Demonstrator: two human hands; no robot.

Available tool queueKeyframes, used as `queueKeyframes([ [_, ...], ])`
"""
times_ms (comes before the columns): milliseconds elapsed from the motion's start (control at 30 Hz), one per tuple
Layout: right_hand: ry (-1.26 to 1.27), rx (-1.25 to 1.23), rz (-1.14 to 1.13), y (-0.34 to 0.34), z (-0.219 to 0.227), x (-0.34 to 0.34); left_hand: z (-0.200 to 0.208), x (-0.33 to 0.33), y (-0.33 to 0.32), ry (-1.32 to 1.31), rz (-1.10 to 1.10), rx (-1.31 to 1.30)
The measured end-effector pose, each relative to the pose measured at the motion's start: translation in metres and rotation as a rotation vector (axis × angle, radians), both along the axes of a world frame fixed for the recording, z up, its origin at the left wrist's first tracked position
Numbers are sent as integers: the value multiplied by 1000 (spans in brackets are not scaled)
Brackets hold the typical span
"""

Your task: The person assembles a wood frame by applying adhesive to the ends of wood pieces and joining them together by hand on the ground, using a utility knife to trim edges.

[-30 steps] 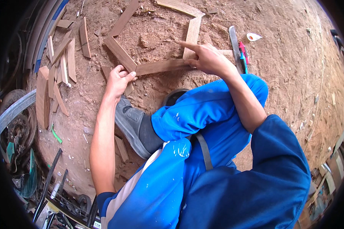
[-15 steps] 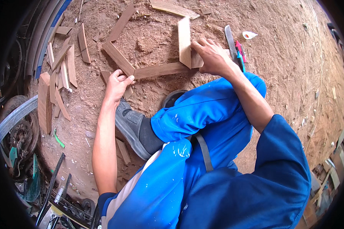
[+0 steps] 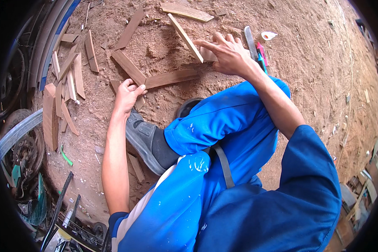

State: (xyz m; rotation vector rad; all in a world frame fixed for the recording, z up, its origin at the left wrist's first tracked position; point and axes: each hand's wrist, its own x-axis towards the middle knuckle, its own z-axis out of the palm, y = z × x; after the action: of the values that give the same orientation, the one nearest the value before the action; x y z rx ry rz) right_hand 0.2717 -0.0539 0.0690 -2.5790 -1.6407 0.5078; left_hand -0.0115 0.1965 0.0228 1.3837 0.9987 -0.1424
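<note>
My left hand [image 3: 129,95] pinches the corner where a slanting brown wooden strip [image 3: 128,66] meets a second brown strip [image 3: 172,78]. These two lie end to end on the ground in an angled line. To the right, my right hand [image 3: 232,55] has a pale wooden piece [image 3: 207,53] between its thumb and fingers, mostly hidden under the palm. Its index finger stretches out to a light wooden strip [image 3: 186,38], which shows its narrow edge and leans away. Another brown strip [image 3: 131,28] continues the line at the far end.
A knife [image 3: 250,42], a pink and blue tool [image 3: 262,57] and a white bottle [image 3: 269,35] lie right of my right hand. A loose pile of wooden offcuts [image 3: 79,75] is at left. My shoe [image 3: 145,136] stands close to my left hand.
The light strip has come off the right end of the lower brown strip, shifting left and turning on edge. My right hand has moved away from me with the pale piece. My left hand stays put.
</note>
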Motion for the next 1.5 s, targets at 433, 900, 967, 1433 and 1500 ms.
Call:
queueKeyframes([
  [433, 241, 719, -346, -50, 48, 71, 1, 2, -2, -2, -14, 15],
  [900, -537, 272, -980, -189, 40, 134, 1, 5, -2, -46, -16, 11],
  [967, -120, 453, -886, -143, 43, 95, -3, -2, 2, -35, -26, 9],
  [1433, 594, 323, -505, 29, -24, -12, 0, -1, -4, -22, -25, 24],
  [1500, 747, 306, -530, 13, -27, -5, 3, 1, -4, -4, -15, 23],
])
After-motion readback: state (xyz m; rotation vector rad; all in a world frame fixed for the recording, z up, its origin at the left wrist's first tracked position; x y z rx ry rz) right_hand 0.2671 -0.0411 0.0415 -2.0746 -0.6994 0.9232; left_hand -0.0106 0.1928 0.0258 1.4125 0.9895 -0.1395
